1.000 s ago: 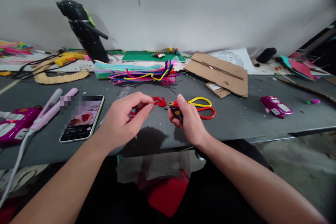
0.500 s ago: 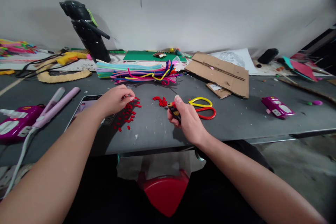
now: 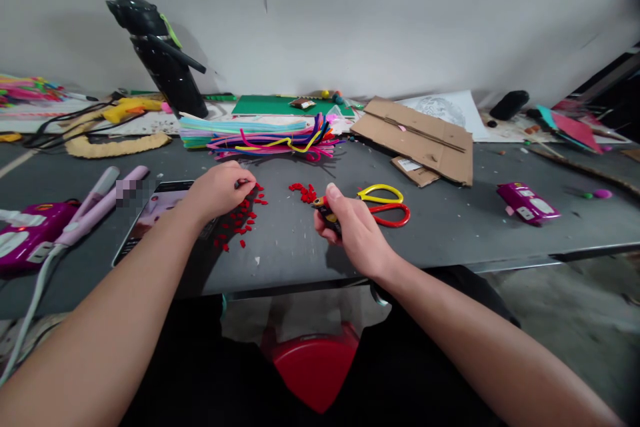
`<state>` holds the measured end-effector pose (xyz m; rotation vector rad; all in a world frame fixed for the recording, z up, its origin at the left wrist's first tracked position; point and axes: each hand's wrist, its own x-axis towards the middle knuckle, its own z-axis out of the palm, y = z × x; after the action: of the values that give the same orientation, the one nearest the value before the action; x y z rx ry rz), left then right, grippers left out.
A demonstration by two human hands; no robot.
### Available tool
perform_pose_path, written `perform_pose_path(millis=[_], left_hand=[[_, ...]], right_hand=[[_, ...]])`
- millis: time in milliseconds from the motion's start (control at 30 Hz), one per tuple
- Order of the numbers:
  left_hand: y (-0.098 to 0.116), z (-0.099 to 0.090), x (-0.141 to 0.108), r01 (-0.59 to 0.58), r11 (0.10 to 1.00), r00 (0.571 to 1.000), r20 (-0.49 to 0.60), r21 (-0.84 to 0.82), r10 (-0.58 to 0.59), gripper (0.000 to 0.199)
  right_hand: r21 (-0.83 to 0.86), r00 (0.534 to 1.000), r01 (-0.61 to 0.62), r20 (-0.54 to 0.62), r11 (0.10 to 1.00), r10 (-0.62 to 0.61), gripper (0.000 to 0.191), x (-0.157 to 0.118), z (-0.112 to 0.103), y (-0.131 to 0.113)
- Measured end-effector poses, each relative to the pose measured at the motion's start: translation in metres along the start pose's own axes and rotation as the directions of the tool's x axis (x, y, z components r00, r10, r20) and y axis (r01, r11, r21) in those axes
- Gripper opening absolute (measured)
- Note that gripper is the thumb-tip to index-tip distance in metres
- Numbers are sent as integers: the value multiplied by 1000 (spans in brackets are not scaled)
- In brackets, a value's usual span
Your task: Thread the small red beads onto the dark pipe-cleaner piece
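Snugly, right hand [image 3: 356, 230] wrapped round a lighter [image 3: 329, 217], left hand [image 3: 220, 191] curled beside red bits [image 3: 239, 223], grasp unclear.

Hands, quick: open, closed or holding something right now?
Left hand: fingers curled at the scattered red pieces; whether holding one cannot be told.
Right hand: closed around a lighter.
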<state>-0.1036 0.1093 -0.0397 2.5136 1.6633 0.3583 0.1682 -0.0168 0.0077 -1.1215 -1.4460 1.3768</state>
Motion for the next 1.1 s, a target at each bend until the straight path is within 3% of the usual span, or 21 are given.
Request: perform_pose_path(millis=[367, 533, 900, 1100], left_hand=[[4, -5, 0, 48, 999, 998, -42, -23, -49, 32], [3, 0, 2, -9, 997, 1000, -3, -72, 9, 33], [1, 0, 7, 51, 997, 999, -7, -59, -51, 26], [14, -4, 6, 90, 991, 984, -146, -96, -103, 30]], right_hand=[[7, 1000, -26, 17, 1000, 26, 66, -1, 0, 0], [7, 999, -26, 22, 1000, 26, 65, -1, 1, -2], [18, 999, -36, 27, 999, 35, 65, -2, 1, -2], [41, 998, -54, 14, 998, 53, 68, -1, -1, -6]])
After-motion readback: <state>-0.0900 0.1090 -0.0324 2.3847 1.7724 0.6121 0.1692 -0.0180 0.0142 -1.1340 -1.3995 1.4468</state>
